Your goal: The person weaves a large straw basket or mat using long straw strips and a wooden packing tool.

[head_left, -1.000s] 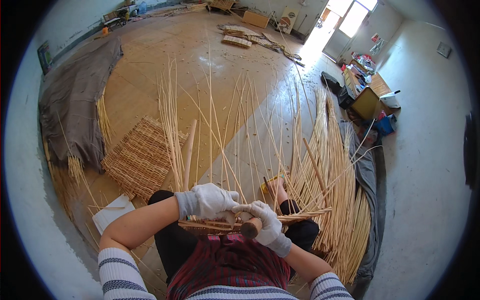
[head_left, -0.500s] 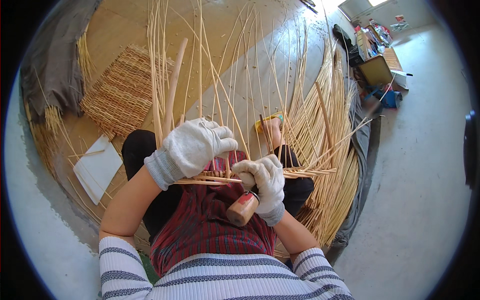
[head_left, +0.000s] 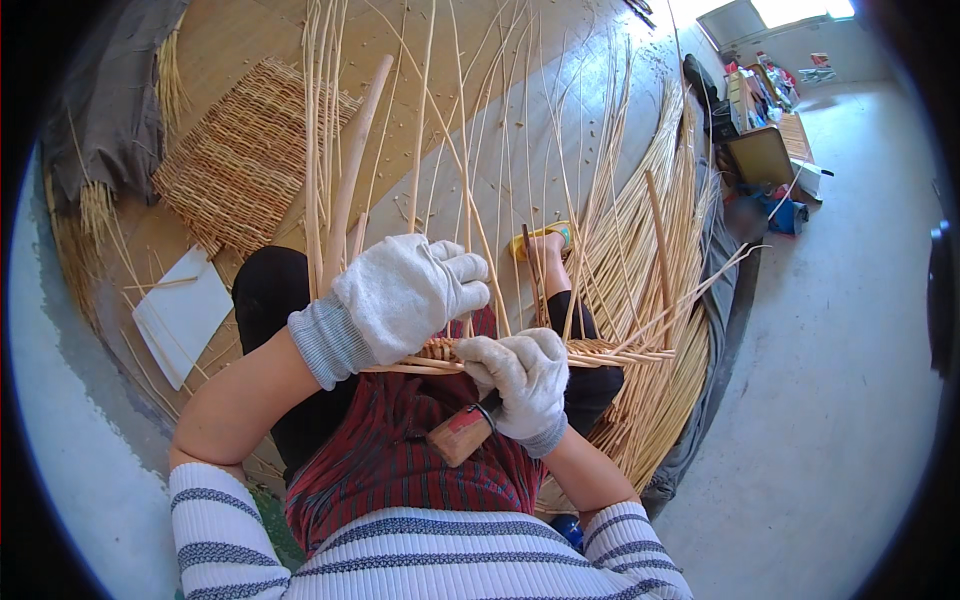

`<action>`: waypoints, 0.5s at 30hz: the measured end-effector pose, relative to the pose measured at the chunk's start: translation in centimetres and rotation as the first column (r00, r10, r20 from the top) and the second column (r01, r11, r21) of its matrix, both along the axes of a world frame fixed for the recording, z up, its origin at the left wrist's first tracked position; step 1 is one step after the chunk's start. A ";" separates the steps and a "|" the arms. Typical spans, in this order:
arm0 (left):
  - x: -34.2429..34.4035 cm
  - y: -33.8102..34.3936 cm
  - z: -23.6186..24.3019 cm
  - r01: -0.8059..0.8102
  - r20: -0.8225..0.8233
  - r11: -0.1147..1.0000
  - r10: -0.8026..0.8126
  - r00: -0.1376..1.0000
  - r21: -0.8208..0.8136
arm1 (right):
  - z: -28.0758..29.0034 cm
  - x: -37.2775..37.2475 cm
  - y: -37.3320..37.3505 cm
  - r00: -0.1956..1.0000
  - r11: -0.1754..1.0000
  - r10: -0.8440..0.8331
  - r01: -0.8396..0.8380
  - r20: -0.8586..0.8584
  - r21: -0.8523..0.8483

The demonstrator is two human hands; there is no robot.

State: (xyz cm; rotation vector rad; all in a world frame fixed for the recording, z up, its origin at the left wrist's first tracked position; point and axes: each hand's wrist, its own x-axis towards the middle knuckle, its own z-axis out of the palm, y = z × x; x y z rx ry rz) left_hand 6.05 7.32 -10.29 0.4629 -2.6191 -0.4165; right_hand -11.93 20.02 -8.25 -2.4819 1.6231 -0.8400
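Observation:
A white knitted glove covers my left hand (head_left: pixel 415 295). Its fingers are bent together over the upright willow rods (head_left: pixel 467 240) that rise from a narrow woven strip (head_left: pixel 440 348) across my lap. Just to its right, my gloved right hand (head_left: pixel 520 385) is closed around a wooden-handled tool (head_left: pixel 460 435). The handle, with a metal ring and a reddish patch, sticks out below the fist toward the lower left; the tool's other end is hidden. My right thumb and fingers are also against the strip's edge, where pale rods (head_left: pixel 410 368) lie crosswise.
A woven wicker panel (head_left: pixel 250 155) lies on the floor at the far left, above a white board (head_left: pixel 180 315). To the right spreads a big heap of loose willow rods (head_left: pixel 650 330) on grey cloth. Cluttered boxes (head_left: pixel 765 150) stand at the upper right. Long rods fan out ahead.
My left hand has shifted slightly right along the strip, its fingers closer to my right hand. The tool's handle has swung a little left. The whole view has tilted slightly.

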 end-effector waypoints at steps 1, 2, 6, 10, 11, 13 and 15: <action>0.0 -0.1 0.4 -0.001 0.000 1.000 0.001 1.000 0.001 | 0.1 -0.1 0.0 1.000 1.000 0.001 -0.001 0.000 0.001; 0.0 -0.4 1.2 0.006 0.076 1.000 -0.007 0.997 0.020 | 0.1 -0.1 0.1 0.999 0.998 0.040 -0.039 -0.017 0.044; -0.5 -2.0 0.6 -0.084 -0.014 0.995 0.085 0.996 0.054 | 0.5 -0.8 -1.4 0.994 0.987 0.103 -0.097 -0.036 0.132; -0.3 -2.3 1.2 -0.225 0.178 0.973 0.212 0.961 0.057 | 3.3 -1.1 -1.9 0.987 0.989 0.127 -0.118 -0.102 0.090; 0.1 -2.5 1.0 -0.223 0.180 0.974 0.212 0.961 0.042 | 4.2 -0.7 -1.6 0.993 0.994 0.099 -0.101 -0.065 -0.039; 0.6 -2.9 0.3 -0.345 0.196 0.938 0.335 0.921 0.018 | 5.6 -1.6 1.9 0.991 0.990 -0.119 0.113 0.068 0.081; 0.2 -2.9 1.1 -0.378 0.254 0.926 0.363 0.896 0.010 | 4.4 -1.9 5.0 0.898 0.855 -0.394 0.280 0.195 0.436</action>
